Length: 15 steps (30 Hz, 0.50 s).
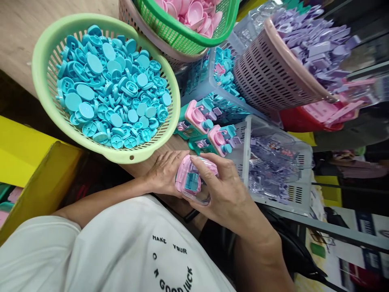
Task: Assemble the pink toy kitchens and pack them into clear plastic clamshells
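Pink toy (178,182): we see a small rounded body with a clear cover (205,197).
Teal piece (192,181): boxy, framed in pink.
Cover fit: we can't tell whether it's seated.
Position: 6 o'clock of view centre, held between left hand (165,172), 9 o'clock, and right hand (228,190), 4 o'clock.

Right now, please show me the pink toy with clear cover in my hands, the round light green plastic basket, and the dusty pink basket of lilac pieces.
Pink toy (192,182): head view, on its blue part.
Light green basket (39,69): head view, left rim.
Dusty pink basket (267,81): head view, slotted wall.
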### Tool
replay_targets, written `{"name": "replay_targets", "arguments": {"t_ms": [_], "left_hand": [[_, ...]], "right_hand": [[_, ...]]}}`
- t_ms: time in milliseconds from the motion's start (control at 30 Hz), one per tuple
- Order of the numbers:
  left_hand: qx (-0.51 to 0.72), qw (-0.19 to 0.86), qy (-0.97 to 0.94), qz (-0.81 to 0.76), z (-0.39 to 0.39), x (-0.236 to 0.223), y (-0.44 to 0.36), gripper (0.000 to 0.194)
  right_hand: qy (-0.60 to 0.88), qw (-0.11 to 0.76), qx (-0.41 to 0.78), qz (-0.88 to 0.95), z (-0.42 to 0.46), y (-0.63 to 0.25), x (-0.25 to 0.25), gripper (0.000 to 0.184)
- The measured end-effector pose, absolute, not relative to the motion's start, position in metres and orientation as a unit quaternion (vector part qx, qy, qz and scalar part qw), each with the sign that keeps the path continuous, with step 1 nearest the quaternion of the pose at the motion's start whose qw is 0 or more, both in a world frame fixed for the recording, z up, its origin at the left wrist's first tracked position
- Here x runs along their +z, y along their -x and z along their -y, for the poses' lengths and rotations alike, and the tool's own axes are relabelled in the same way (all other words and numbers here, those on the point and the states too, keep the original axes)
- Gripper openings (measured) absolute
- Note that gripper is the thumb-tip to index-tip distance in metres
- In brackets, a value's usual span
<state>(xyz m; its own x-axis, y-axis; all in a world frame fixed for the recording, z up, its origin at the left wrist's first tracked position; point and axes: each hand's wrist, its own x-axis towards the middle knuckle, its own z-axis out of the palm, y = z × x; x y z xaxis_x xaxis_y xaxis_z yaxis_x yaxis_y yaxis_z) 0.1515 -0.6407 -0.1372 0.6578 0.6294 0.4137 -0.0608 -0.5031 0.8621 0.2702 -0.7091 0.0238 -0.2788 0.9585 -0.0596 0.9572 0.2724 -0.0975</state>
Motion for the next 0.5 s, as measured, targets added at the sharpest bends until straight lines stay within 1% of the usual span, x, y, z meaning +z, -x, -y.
{"name": "replay_targets", "arguments": {"t_ms": [133, 233, 500], "left_hand": [[0.375, 0.467, -0.780, -0.180, 0.641, -0.140, -0.154, 0.112], [0.370, 0.473, -0.779, -0.180, 0.642, -0.142, -0.156, 0.111], [0.352, 0.481, -0.782, -0.184, 0.641, -0.139, -0.154, 0.113]], "right_hand": [[0.613, 0.029, 0.088, 0.785, 0.710, -0.276, 0.020, 0.086], [0.617, 0.041, 0.094, 0.780, 0.711, -0.280, 0.018, 0.085], [0.617, 0.028, 0.119, 0.778, 0.709, -0.283, 0.019, 0.082]]}}
